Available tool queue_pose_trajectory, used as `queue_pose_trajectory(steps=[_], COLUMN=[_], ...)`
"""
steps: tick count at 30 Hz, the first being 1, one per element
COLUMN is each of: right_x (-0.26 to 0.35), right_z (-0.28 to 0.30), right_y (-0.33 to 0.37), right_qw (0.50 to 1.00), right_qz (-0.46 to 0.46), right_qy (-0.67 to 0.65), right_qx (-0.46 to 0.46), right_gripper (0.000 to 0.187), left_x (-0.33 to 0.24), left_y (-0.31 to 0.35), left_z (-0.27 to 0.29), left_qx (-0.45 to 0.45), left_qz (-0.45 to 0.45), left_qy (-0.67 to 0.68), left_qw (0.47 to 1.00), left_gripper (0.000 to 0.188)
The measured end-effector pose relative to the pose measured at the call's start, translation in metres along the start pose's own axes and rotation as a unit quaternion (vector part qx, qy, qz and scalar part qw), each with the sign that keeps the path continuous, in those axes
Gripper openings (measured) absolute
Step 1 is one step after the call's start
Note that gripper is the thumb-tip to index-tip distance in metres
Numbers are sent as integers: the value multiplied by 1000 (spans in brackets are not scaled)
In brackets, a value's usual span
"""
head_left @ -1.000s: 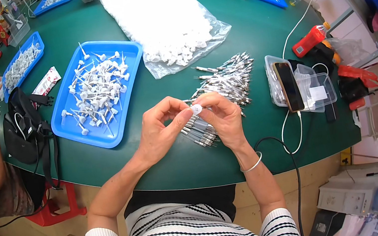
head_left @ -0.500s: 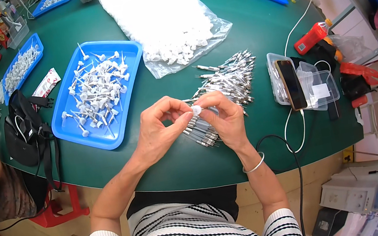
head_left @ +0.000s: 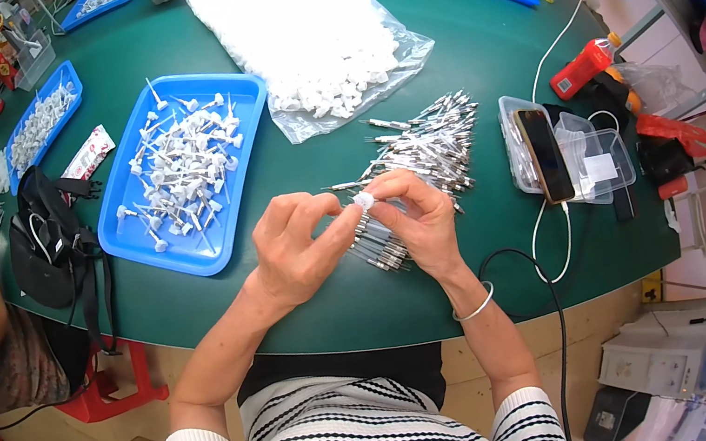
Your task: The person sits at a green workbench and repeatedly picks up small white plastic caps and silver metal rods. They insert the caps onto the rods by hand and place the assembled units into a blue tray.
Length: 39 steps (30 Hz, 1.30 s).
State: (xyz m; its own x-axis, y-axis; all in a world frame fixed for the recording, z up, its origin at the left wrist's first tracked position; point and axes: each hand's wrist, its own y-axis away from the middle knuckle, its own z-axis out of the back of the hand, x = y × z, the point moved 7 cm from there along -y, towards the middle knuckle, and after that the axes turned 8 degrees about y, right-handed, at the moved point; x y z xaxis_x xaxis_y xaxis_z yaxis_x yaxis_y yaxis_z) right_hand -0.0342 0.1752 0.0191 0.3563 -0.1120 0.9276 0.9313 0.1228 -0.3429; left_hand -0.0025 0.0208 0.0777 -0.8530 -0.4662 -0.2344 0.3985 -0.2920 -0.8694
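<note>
Head view: small round white plastic cap (head_left: 364, 201) between our fingertips (head_left: 382, 212).
Our right hand (head_left: 425, 225) pinches it; our left hand (head_left: 293, 245) meets its left edge, grip unclear to us.

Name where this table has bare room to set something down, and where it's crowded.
Bare: between the near blue tray and rod pile, beyond the left hand; between the white-filled bag and the clear box beneath the phone. Rods crowd under the right hand.
</note>
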Motion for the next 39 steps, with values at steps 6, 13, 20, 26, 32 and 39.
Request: queue_pose_trajectory(steps=[6, 13, 20, 26, 32, 39], right_x=[-2, 3, 4, 3, 0, -19], right_z=[2, 4, 4, 2, 0, -12], right_y=[0, 0, 0, 1, 2, 8], right_qw=[999, 999, 1000, 1000, 998, 968], right_qz=[-11, -4, -1, 9, -13, -111], right_qy=[-48, -36, -15, -6, -51, -226], right_qx=[2, -14, -17, -19, -16, 0], right_gripper=[14, 14, 15, 16, 15, 14], left_x=[-1, 22, 34, 37, 38, 40], left_y=[1, -2, 10, 14, 21, 36], left_z=[0, -4, -15, -19, -24, -40], left_qx=[-10, 0, 24, 33, 49, -3], left_qz=[5, 191, 320, 350, 386, 482], left_qy=[0, 181, 266, 291, 327, 509], left_qw=[1000, 965, 909, 890, 861, 713], left_gripper=[32, 15, 8, 9, 7, 8])
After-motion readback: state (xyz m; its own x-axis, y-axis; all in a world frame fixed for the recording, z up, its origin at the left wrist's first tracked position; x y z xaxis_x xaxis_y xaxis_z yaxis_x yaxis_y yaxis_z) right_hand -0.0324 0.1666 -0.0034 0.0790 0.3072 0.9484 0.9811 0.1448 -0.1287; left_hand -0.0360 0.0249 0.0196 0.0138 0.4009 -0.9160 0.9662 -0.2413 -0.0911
